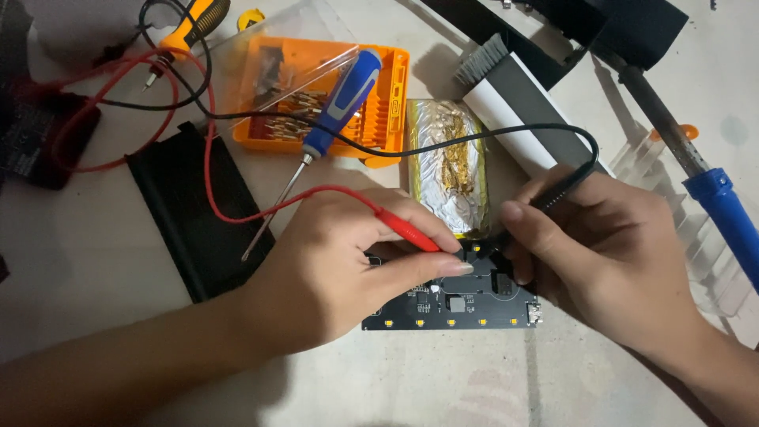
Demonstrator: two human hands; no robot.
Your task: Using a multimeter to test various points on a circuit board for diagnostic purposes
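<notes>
- Worktop [95, 261]: pale surface, crowded. Work happens near the centre; the far half holds tools and cases.
- Black flat panel [202, 213] lies left of the hands, apart from the board.
- Orange bit case [395, 87], far centre, lid open, with a blue-handled screwdriver [341, 99] resting across it, shaft pointing near-left.
- Blue-handled soldering iron [711, 190] lies at the right edge, well apart from the hands. Best kept there, clear of the leads.
- Foil-wrapped battery pack [447, 170] sits just beyond the board, touching or nearly touching its far edge; the joint is hidden by fingers.
- Black circuit board [451, 304] with a row of small yellow parts along its near edge lies flat between the two hands.
- Left hand [348, 269]: grip pinched on the red probe [407, 229], thumb and fingers pressed together around it, tip down at the board's far edge. Hand's heel appears to rest on the worktop, which steadies it.
- Right hand [609, 253]: grip pinched on the black probe [553, 194], tip aimed at the same far edge, close to the red tip.
- Judgement: the tips sit very near each other; hold them apart, press steadily on separate contacts, and avoid bridging.
- Contact points themselves are hidden by the fingertips; cannot tell whether both tips touch metal.
- Red lead [209, 158] and black lead [474, 138] loop far-left; slack looks ample.
</notes>
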